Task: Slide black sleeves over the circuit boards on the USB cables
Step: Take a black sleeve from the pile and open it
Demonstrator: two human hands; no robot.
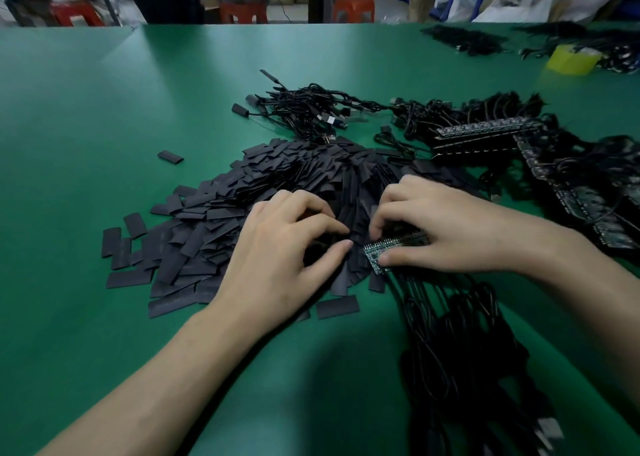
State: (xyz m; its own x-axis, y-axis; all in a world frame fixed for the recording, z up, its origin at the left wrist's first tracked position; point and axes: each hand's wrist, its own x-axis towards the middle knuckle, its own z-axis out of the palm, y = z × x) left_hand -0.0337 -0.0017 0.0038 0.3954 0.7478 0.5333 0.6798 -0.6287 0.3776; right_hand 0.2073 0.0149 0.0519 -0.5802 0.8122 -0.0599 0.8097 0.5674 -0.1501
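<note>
Right hand (446,227) grips the circuit boards (391,246); left hand (277,247) seemingly pinches a black sleeve (320,247).

There are two hands, a left hand (277,247) and a right hand (450,227). Under the left fingers is one big pile of black sleeves (242,192), too many to count. One sleeve (170,156) lies alone, far left of the fingers. The right fingers hold one strip of circuit boards (391,246). One bunch of cables (460,351) hangs below them. Two more strips lie past the right fingers, a near strip (571,206) and a far strip (485,131). One yellow tape roll (573,59) sits far behind on the one green desk (104,109).
</note>
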